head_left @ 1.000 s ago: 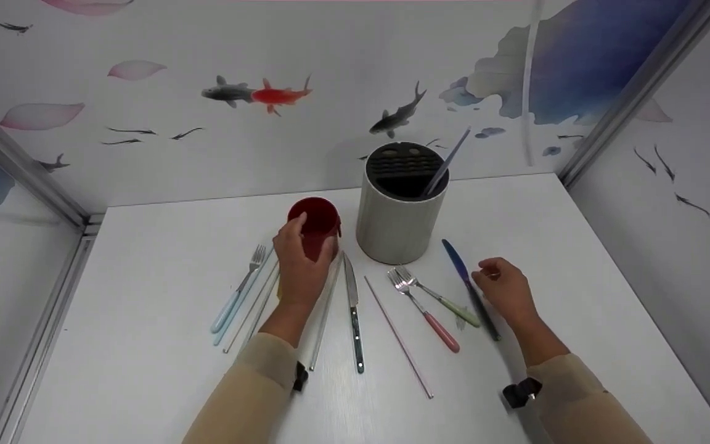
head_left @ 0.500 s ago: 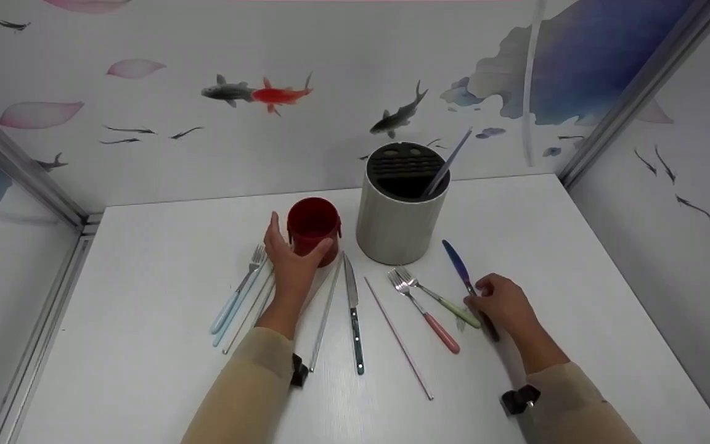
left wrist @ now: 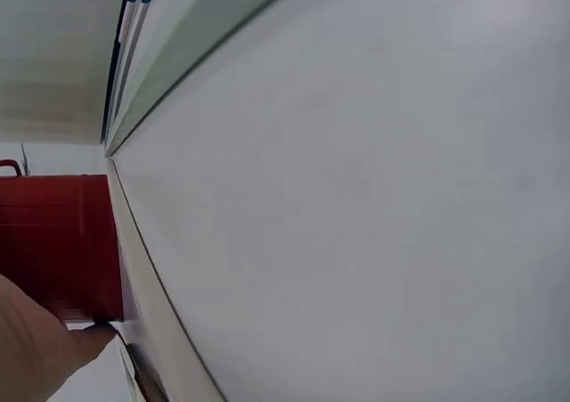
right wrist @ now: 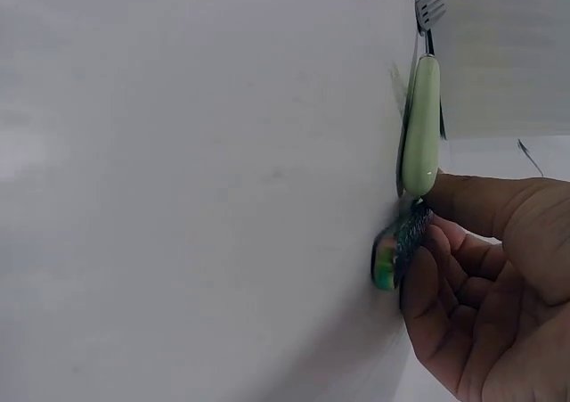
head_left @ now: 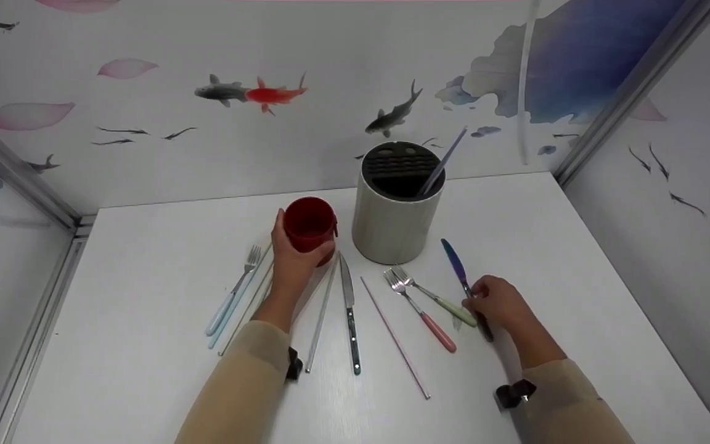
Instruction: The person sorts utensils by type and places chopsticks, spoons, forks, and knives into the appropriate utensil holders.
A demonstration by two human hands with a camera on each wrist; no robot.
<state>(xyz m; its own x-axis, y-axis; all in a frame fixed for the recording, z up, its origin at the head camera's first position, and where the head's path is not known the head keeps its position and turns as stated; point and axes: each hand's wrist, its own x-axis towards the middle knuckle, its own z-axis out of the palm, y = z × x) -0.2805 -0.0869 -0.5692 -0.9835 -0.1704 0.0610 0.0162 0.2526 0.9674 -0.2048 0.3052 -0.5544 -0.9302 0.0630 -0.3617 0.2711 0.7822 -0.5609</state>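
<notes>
My left hand (head_left: pixel 293 268) holds a small red bucket (head_left: pixel 310 223), its thumb on the near right side and its fingers along the left side. The bucket's red wall (left wrist: pixel 67 233) also shows beside that hand in the left wrist view. On the right, my right hand (head_left: pixel 498 302) pinches the dark handle of a table knife (head_left: pixel 453 256) with a blue-purple blade. The right wrist view shows the shiny handle end (right wrist: pixel 392 255) between thumb and fingers. Just left of it lies a green-handled fork (head_left: pixel 453 310), touching a red-handled fork (head_left: pixel 432 325) near the tines.
A grey cylindrical utensil holder (head_left: pixel 392 231) with a black slotted top holds a pale stick (head_left: pixel 445 160). A dark-handled knife (head_left: pixel 351 327), a pink rod (head_left: pixel 395 338), a clear rod (head_left: pixel 320 327) and a blue-handled fork (head_left: pixel 222 311) lie on the white table (head_left: pixel 139 277). Patterned walls enclose it.
My right hand has come down onto the knife handle and grips it. My left fingers have shifted from over the bucket's rim to its outer left side. The bucket has barely moved.
</notes>
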